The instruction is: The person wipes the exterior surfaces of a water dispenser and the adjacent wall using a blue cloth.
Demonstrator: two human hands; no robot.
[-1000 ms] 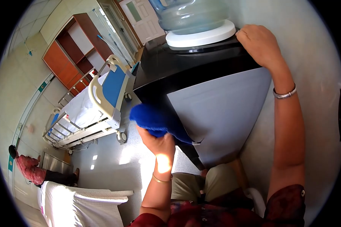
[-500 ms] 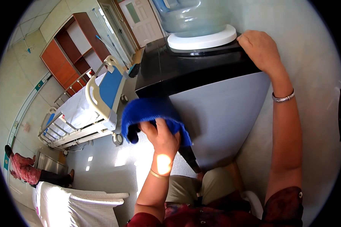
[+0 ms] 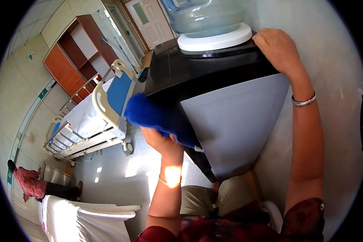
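Note:
In the head view my left hand (image 3: pixel 162 142) grips a fluffy blue cloth (image 3: pixel 159 117). The cloth lies along the front corner of a water dispenser (image 3: pixel 238 121), a cabinet with a black top and a grey side panel. Part of my left fingers is hidden under the cloth. My right hand (image 3: pixel 277 49) is closed over the edge of the black top at the wall side, its fingertips out of sight. On top, a clear blue-tinted water bottle (image 3: pixel 207 18) stands in a white ring (image 3: pixel 215 38).
A hospital bed (image 3: pixel 88 117) with rails and wheels stands to the left, before a brown wardrobe (image 3: pixel 74 56). Another person (image 3: pixel 30 181) is at the far left beside a metal cabinet (image 3: pixel 56 174). A white-covered bed (image 3: pixel 84 220) is at lower left. The wall (image 3: pixel 339 101) runs close on the right.
My left hand has turned, and the cloth has moved slightly left and up against the dispenser's front corner. My right hand stays on the top's edge.

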